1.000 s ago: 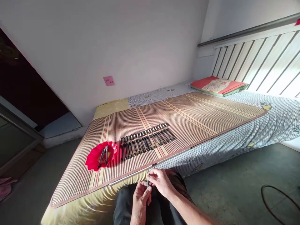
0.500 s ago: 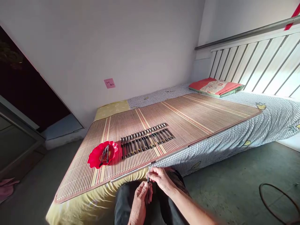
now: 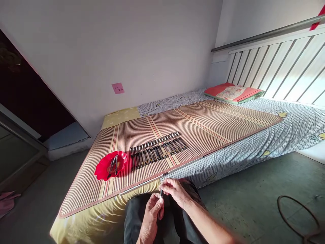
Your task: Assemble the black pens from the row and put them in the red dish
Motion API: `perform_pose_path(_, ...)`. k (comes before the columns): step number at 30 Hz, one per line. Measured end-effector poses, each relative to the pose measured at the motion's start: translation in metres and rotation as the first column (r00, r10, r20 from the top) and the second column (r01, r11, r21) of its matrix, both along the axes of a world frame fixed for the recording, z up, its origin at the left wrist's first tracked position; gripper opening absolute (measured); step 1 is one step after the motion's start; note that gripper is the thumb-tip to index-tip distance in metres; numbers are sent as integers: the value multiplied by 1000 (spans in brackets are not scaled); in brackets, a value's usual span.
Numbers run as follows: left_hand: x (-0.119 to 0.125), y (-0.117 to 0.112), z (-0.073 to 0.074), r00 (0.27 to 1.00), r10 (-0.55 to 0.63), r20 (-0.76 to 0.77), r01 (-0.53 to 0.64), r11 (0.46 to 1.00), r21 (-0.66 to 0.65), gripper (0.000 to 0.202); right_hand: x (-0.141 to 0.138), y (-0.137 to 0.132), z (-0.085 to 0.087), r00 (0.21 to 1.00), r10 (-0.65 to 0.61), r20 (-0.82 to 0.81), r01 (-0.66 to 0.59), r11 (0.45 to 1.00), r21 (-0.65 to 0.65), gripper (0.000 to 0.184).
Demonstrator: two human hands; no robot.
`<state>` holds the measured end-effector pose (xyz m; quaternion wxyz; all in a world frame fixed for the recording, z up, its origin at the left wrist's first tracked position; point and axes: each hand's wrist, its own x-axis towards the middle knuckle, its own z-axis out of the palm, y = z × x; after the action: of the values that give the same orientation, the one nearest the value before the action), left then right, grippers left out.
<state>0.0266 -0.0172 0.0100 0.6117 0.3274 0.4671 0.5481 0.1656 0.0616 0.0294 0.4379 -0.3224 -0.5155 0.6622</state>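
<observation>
Over my lap at the bed's edge, both hands are closed on one slim dark pen (image 3: pixel 161 193). My left hand (image 3: pixel 152 213) wraps round its lower part, thumb pressed near the middle. From above, my right hand (image 3: pixel 175 191) pinches the upper end between its fingertips. The fingers cover most of the pen. Beyond my hands, a row of dark pens (image 3: pixel 154 157) lies side by side on the slatted mat (image 3: pixel 203 125), with short dark pieces like caps (image 3: pixel 154 141) lined up above them. To the left, a red scalloped dish (image 3: pixel 100 169) holds a few pens (image 3: pixel 113 166).
The mat covers a bed with a checked sheet (image 3: pixel 228 162) and yellow cloth (image 3: pixel 93 225). A folded red and floral cloth (image 3: pixel 233 92) lies by the white slatted headboard (image 3: pixel 279 67). A pink note (image 3: pixel 118 88) is on the wall. A looped cable (image 3: pixel 299 200) lies on the floor.
The view has shifted slightly. My hands keep hold of the pen and are a touch farther apart, with my left thumb a little changed in position. The row and dish look unchanged.
</observation>
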Motion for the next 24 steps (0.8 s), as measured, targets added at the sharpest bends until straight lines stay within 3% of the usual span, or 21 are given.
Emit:
perform_pose_path(7,0,-2,2,991,-106,78,110,993,-45,49,5,0,2,999,43,-10,-43,999,-9,38)
perform_pose_path(13,0,-2,5,992,-54,112,57,998,-22,47,8,0,3,997,70,-42,-71,997,-41,40)
perform_pose_path(20,-2,-2,4,967,-159,197,176,982,-69,48,9,1,2,990,103,-99,-111,991,-72,33)
perform_pose_path(24,-1,-2,3,968,-141,206,153,987,-45,45,10,1,4,994,82,-66,-86,994,-61,35)
